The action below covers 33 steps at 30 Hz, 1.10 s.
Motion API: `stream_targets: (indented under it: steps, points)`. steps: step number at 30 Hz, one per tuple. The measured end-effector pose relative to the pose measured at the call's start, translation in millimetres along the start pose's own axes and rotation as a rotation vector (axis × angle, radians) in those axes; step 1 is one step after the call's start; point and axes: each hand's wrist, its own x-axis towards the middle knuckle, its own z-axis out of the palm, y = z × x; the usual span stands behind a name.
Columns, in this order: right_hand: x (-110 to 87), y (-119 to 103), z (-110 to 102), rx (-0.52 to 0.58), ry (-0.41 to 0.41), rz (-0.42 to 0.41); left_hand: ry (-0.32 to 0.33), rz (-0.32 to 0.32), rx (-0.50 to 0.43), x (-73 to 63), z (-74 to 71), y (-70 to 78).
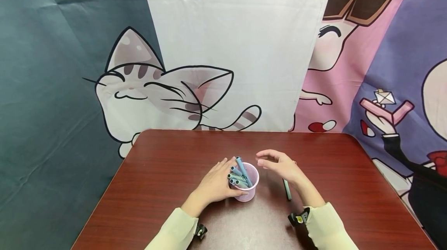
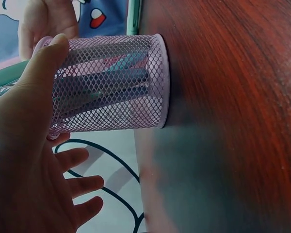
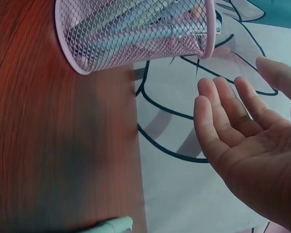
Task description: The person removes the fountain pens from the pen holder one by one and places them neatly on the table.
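Note:
A pink mesh pen cup (image 1: 253, 188) stands upright on the table, with several blue and green pens (image 1: 243, 172) leaning in it. My left hand (image 1: 217, 182) holds the cup near its rim, thumb on the near side and index finger on the far side. In the left wrist view, the thumb (image 2: 51, 58) lies against the mesh while the other fingers extend past it. To the right of the cup, my right hand (image 1: 281, 166) hovers with loosely bent fingers and nothing in them. Below that hand a green pen (image 1: 287, 190) lies on the table.
The dark red wooden table (image 1: 157, 188) has rounded far corners. Behind it hangs a cloth (image 1: 237, 28) printed with a cartoon cat and figures. A small black device (image 1: 299, 217) is strapped on the right wrist, another (image 1: 200, 231) on the left.

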Motion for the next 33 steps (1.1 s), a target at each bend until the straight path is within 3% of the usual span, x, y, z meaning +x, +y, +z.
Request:
stream_targets:
  steps: [4, 25, 33]
  points:
    - [4.6, 1, 5, 0.003, -0.007, -0.035, -0.002, -0.002, 0.001, -0.3, -0.2, -0.1]
    - [19.8, 2, 28, 0.013, -0.037, -0.029, -0.020, -0.026, 0.040, -1.1, 1.0, 2.4]
    - [25.2, 3, 34, 0.031, -0.077, -0.083, -0.019, -0.010, 0.040, -1.1, 0.2, 2.1]
